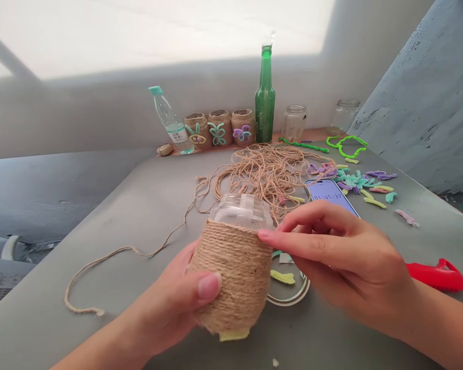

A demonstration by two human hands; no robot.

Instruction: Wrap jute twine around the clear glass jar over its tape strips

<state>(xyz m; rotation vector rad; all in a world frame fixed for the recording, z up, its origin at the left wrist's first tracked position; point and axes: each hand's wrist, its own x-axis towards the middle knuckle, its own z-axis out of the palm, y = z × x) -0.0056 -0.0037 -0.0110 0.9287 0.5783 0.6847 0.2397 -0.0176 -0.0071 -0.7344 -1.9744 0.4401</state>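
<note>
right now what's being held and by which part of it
The left hand holds a twine-wrapped glass jar by its wrapped body, thumb on the front; the right hand only touches the twine's top edge.

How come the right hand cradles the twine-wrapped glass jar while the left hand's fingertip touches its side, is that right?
Not quite, the hands are swapped. In the head view, the left hand cradles the tan twine-wrapped glass jar, and the right hand has a fingertip touching its side.

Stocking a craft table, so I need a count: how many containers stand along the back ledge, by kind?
Twine-wrapped jars: 3
Bare glass jars: 2
Green glass bottle: 1
Plastic water bottle: 1
Total: 7
</note>
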